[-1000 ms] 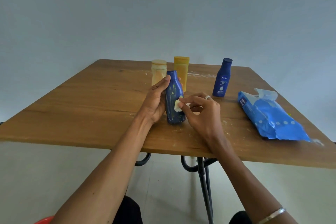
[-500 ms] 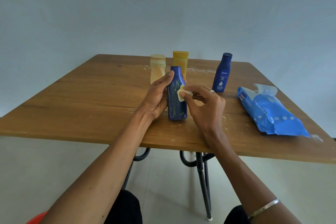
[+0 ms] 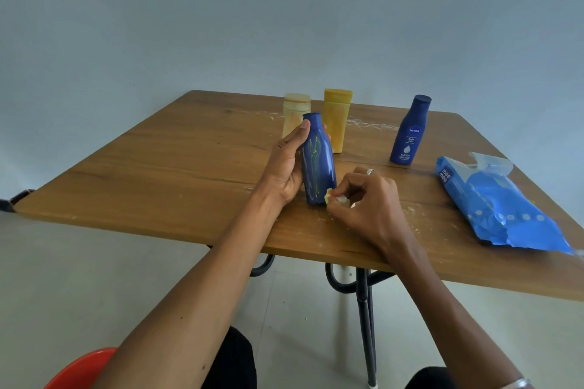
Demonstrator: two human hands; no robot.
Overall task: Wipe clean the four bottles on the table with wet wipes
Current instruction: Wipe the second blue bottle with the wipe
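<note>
I have my left hand (image 3: 286, 167) wrapped round the dark blue bottle (image 3: 317, 164), thumb up near its neck, the rest of the fingers curled behind it. The bottle stands with its base on the tabletop (image 3: 177, 167), leaning a little, and yellow-green streaks run down its near face. My right hand (image 3: 368, 199) pinches a small wadded wet wipe (image 3: 335, 199) between thumb and fingertips, pressed against the bottle's lower right edge, just above the wood. The wipe shows a yellowish tinge where it meets the bottle.

Behind the held bottle stand two more, close together: a pale cream bottle (image 3: 295, 112) on the left and a yellow tube-shaped bottle (image 3: 336, 118) on the right, both capped; I cannot tell what is in them. Further right, apart from those, a capped blue Nivea bottle (image 3: 409, 131) stands upright. Near the right edge lies the blue wet-wipe pack (image 3: 499, 208), flat on its side, its top flap open with a white sheet poking out. Whitish smears mark the wood around the bottles.
</note>
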